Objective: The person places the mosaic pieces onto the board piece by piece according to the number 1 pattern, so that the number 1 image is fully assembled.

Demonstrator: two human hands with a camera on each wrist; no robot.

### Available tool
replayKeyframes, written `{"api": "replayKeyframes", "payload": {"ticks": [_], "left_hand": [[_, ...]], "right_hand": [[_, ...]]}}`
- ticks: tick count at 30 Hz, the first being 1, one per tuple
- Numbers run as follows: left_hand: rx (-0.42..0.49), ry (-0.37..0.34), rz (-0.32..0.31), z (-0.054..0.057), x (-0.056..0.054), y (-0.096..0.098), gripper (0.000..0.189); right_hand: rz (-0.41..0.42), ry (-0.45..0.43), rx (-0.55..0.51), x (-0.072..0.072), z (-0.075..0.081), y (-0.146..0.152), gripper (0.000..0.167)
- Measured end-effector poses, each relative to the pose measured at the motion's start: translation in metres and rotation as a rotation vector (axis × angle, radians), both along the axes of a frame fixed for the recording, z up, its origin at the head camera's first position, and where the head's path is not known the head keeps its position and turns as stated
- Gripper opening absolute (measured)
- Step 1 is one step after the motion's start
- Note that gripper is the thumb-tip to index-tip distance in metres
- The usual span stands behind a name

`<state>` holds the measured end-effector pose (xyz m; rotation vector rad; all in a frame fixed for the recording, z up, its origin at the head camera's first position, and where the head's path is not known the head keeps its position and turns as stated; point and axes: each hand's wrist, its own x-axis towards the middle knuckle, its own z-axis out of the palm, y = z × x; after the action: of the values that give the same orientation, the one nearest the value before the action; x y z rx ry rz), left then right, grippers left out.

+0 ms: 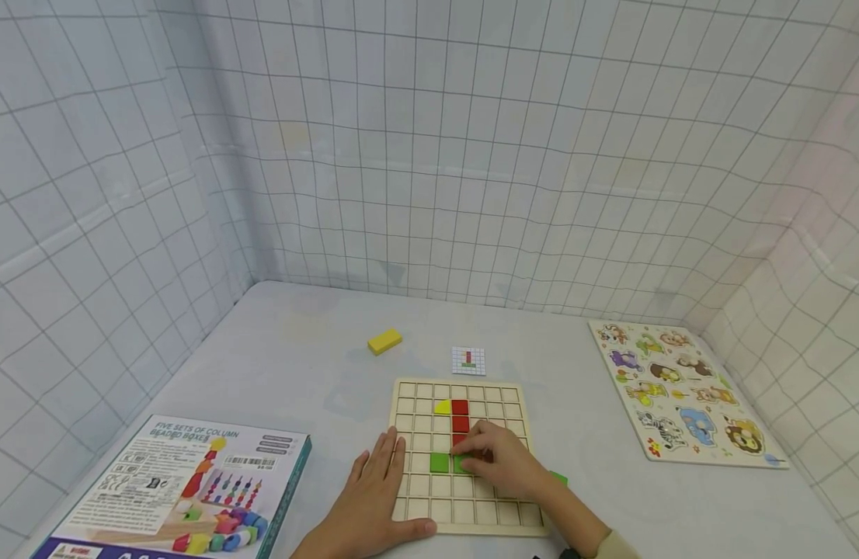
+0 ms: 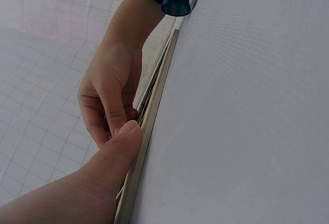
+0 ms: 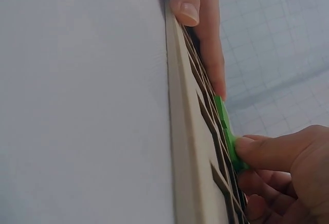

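A wooden grid board (image 1: 471, 530) lies before me. My left hand (image 1: 369, 497) rests along its left edge with fingers straight and the thumb at the near left corner. Over the board's middle, my right hand (image 1: 502, 462) pinches a green square tile (image 3: 234, 154) between thumb and fingers, at the cells. Just left of that tile sits another green square tile (image 1: 439, 463). Red square tiles (image 1: 460, 425) run in a column above, partly hidden by the right fingers. A yellow tile with a slanted side (image 1: 443, 408) adjoins the top red one.
A small pattern card (image 1: 467, 361) and a yellow block (image 1: 384, 341) lie behind the board. Beside the right forearm a green piece (image 1: 559, 477) shows. At left is a beaded toy box (image 1: 178, 489); at right, an animal puzzle board (image 1: 688, 396). Grid-patterned cloth walls surround the table.
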<state>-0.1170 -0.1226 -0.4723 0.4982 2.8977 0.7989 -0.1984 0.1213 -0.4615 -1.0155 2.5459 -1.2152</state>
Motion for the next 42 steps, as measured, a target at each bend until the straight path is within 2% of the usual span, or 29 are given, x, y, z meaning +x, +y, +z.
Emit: {"api": "replayKeyframes", "payload": {"ticks": [8,17,21,32,42], "left_hand": [[-0.005,-0.002,-0.005,0.003,0.001,0.001,0.122],[0.016,-0.010,-0.007,0.004,0.001,0.001,0.122],[0.019,-0.019,-0.002,0.004,0.001,0.001,0.122],[0.011,-0.030,0.007,0.001,0.000,0.000,0.124],[0.011,-0.012,0.000,-0.001,0.000,0.000,0.123]], "right_hand": [[-0.019,0.000,0.023,0.003,0.003,0.000,0.016],[-0.009,-0.021,-0.013,0.002,-0.001,0.004,0.013],[-0.022,-0.062,-0.027,0.000,-0.002,0.012,0.013],[-0.120,-0.167,-0.046,0.001,0.005,0.038,0.010],[-0.148,-0.182,-0.116,0.004,0.008,0.064,0.015]]}}
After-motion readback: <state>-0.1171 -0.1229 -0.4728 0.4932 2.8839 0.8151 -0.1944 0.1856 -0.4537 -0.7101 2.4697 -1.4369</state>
